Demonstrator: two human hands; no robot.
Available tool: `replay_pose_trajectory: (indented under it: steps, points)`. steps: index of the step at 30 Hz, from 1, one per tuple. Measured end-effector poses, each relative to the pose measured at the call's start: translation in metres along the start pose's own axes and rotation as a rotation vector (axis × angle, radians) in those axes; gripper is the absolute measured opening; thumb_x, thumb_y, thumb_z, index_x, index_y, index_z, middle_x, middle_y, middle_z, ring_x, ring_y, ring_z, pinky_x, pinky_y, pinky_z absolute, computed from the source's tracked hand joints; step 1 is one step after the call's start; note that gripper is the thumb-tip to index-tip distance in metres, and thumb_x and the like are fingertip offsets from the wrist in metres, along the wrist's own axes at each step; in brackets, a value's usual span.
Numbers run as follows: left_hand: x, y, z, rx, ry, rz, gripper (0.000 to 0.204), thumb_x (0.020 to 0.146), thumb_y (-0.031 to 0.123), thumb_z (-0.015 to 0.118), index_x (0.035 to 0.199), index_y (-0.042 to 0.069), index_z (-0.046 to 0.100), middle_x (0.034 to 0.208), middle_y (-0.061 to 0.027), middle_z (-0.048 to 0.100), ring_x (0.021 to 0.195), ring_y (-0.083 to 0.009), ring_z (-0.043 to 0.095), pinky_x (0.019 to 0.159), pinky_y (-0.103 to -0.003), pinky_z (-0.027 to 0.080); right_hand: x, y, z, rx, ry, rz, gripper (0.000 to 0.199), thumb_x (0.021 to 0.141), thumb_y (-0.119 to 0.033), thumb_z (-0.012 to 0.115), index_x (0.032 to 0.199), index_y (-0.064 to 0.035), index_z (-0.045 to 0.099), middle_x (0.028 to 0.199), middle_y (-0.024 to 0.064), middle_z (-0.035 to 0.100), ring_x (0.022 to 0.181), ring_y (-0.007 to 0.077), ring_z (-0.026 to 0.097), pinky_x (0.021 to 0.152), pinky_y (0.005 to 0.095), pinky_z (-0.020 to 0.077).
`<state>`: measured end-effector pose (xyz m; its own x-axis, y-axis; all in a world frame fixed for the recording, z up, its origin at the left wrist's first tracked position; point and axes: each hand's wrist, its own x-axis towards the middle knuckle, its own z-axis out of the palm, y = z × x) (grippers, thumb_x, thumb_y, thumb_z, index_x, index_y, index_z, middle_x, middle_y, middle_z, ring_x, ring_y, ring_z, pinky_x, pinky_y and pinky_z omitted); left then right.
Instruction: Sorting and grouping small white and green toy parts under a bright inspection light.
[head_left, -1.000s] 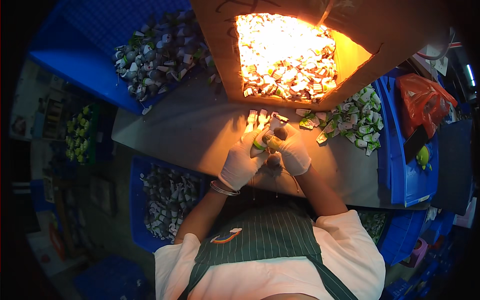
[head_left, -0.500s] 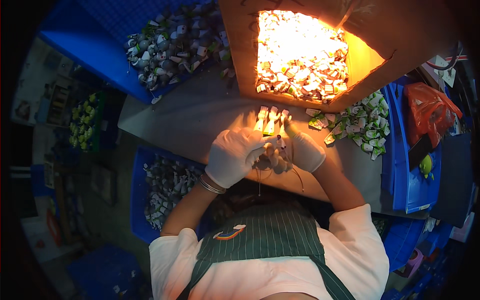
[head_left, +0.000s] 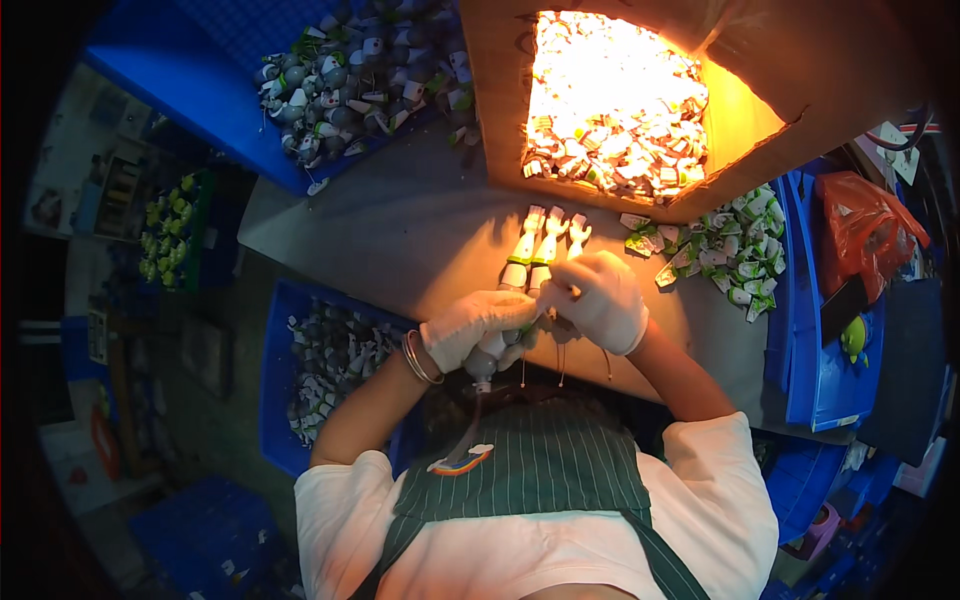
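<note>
Three white toy arms with green bands lie side by side on the grey table, the left one [head_left: 527,240] and the middle one [head_left: 550,240] showing most. The third toy arm [head_left: 578,232] is partly covered by my right hand. My gloved left hand [head_left: 470,325] is closed around a toy arm part [head_left: 485,368], whose round grey end points toward my apron. My gloved right hand [head_left: 600,300] is closed in a pinch beside it; whatever sits between its fingertips is hidden. Thin strings hang below the hands over the table's near edge.
Behind stands a lit cardboard box [head_left: 490,150] full of small white parts. White-and-green pieces [head_left: 735,250] are heaped at its right, by blue bins [head_left: 800,380] and a red bag [head_left: 868,230]. Blue bins with grey-and-white parts stand far left [head_left: 190,110] and near left [head_left: 275,400].
My left hand has come nearer my body, bringing the grey-ended toy arm part into view. My right hand has turned and its fingers have closed in. The row of toy arms is less covered.
</note>
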<state>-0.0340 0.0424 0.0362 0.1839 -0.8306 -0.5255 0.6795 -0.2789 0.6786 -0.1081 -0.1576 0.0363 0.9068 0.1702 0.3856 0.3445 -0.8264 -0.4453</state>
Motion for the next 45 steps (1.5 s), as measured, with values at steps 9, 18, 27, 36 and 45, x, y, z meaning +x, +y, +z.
replay_pose_trajectory:
  steps: [9,18,27,36,45]
  points:
    - [0.088,-0.014,-0.01,0.799,0.866,0.819,0.03,0.09,0.021,0.062,0.113,0.001,0.065,0.097,-0.0141,0.062,0.095,-0.0281,0.058,0.086,-0.036,0.046,-0.008,0.045,0.026,0.23,0.438,0.275,0.041,0.076,0.004,0.073,0.115,-0.0059,0.062,0.109,0.0063,0.058,0.082,0.0109,0.06,0.068,0.0226,0.0493]
    - [0.094,0.001,-0.036,0.685,0.916,0.815,0.027,0.087,0.022,0.068,0.107,0.004,0.064,0.097,-0.0151,0.064,0.091,-0.0267,0.062,0.082,-0.039,0.049,-0.035,0.057,0.028,0.263,0.448,0.392,0.028,0.082,-0.002,0.069,0.109,-0.0051,0.063,0.104,0.0042,0.06,0.079,0.0099,0.057,0.069,0.0227,0.0472]
    - [0.107,0.139,-0.148,1.057,1.469,1.116,0.025,0.084,0.016,0.065,0.106,0.005,0.061,0.095,-0.0184,0.062,0.091,-0.0367,0.06,0.08,-0.045,0.048,-0.034,0.038,0.014,0.317,0.428,0.455,0.022,0.083,0.006,0.062,0.104,-0.0014,0.065,0.101,0.0054,0.06,0.089,0.0116,0.059,0.078,0.024,0.0483]
    - [0.1,0.169,-0.189,1.226,1.33,0.586,0.043,0.076,0.019,0.067,0.112,0.0,0.057,0.097,-0.0201,0.066,0.086,-0.032,0.067,0.078,-0.041,0.053,-0.023,0.023,0.016,0.376,0.421,0.426,0.039,0.07,0.019,0.05,0.102,0.001,0.064,0.102,0.0074,0.06,0.092,0.0134,0.06,0.082,0.0249,0.0493]
    - [-0.008,0.097,-0.057,0.249,0.483,0.782,0.054,0.084,0.02,0.072,0.128,0.001,0.048,0.108,-0.0086,0.06,0.084,-0.0165,0.062,0.061,-0.026,0.051,-0.006,0.027,0.036,0.912,0.286,0.553,0.04,0.095,-0.028,0.061,0.12,0.0018,0.054,0.107,0.0127,0.063,0.086,0.0144,0.063,0.073,0.026,0.0526]
